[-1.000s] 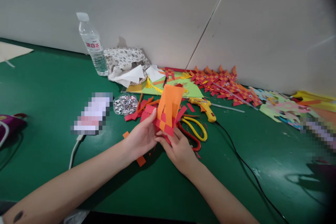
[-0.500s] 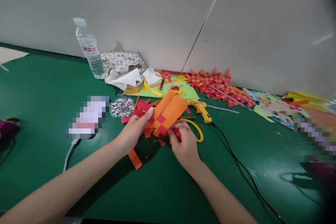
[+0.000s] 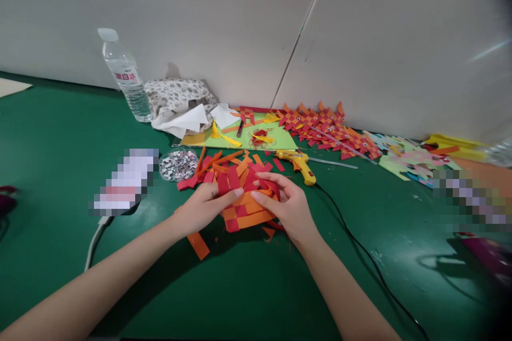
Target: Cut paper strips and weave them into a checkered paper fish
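Note:
Between my hands is a woven piece of red and orange paper strips (image 3: 254, 218), checkered along its lower left, with loose strips at the top. My left hand (image 3: 204, 206) grips its left side, thumb on the front and fingers behind. On the other side, my right hand (image 3: 291, 208) pinches the red and orange strips at the upper right with thumb and fingers. A heap of loose red and orange paper strips (image 3: 242, 165) lies right behind the piece. One orange strip (image 3: 198, 245) rests on the table below my left hand.
A yellow glue gun (image 3: 304, 168) with a black cord lies right of the strips. Googly eyes (image 3: 178, 165) fill a clear dish. A phone (image 3: 127, 181) and water bottle (image 3: 130, 82) are at left. Finished woven fish (image 3: 324, 125) are piled against the grey partition (image 3: 192, 10).
The woven piece has been turned over and lowered, its checkered part now nearer me. My right hand has shifted from its lower edge to the upper right strips. The view swung slightly right.

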### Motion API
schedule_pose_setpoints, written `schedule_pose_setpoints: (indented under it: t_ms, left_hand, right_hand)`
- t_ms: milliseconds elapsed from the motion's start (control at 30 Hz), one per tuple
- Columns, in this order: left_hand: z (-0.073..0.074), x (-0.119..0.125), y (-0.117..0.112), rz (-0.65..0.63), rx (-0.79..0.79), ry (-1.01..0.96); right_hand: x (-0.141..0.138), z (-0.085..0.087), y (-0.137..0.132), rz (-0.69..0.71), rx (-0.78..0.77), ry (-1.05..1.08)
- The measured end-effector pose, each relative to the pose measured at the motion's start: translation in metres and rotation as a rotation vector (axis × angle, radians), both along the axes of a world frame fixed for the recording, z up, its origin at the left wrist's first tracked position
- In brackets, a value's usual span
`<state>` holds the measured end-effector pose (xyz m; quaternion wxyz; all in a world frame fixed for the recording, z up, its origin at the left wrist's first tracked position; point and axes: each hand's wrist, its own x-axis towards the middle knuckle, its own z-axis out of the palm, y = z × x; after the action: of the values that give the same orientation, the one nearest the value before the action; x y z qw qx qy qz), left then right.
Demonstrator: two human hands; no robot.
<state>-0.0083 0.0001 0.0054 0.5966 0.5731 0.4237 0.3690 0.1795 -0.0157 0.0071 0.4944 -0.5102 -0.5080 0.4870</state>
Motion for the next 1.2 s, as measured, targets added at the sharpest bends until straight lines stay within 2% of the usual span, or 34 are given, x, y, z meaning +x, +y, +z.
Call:
schedule_pose_setpoints:
  t_ms: [100, 167, 300, 400, 500, 600, 667, 767, 933, 1200]
  left_hand:
    - [-0.002, 0.0, 0.002, -0.056, -0.129, -0.051]
    - [-0.003, -0.001, 0.003, -0.042, -0.217, -0.082]
    - [-0.002, -0.002, 0.003, -0.043, -0.29, -0.068]
    - [-0.001, -0.002, 0.003, -0.045, -0.298, -0.078]
    - [-0.002, -0.001, 0.005, 0.026, -0.247, -0.107]
    - [-0.004, -0.002, 0.007, 0.066, -0.18, -0.045]
    - [-0.005, -0.003, 0.008, 0.002, -0.16, 0.007]
    - [-0.006, -0.002, 0.006, -0.161, -0.118, 0.087]
    - [-0.01, 0.002, 0.0, -0.356, -0.028, 0.175]
    - [-0.012, 0.003, -0.001, -0.352, -0.028, 0.23]
  right_hand:
    - [-0.001, -0.002, -0.001, -0.013, 0.026, -0.033]
    - [-0.001, -0.002, -0.002, -0.032, 0.054, -0.06]
    - [-0.002, -0.003, -0.001, -0.104, 0.118, -0.125]
    - [-0.002, -0.004, -0.001, -0.14, 0.129, -0.125]
    - [-0.002, -0.005, -0.001, -0.13, 0.137, -0.134]
    - [0.001, -0.003, 0.001, -0.107, 0.143, -0.133]
    - [0.005, 0.001, 0.002, -0.121, 0.137, -0.092]
    - [0.009, 0.005, 0.004, -0.131, 0.104, -0.055]
    - [0.006, 0.004, 0.0, 0.151, 0.042, -0.111]
    - [-0.003, -0.003, -0.005, 0.169, 0.111, -0.177]
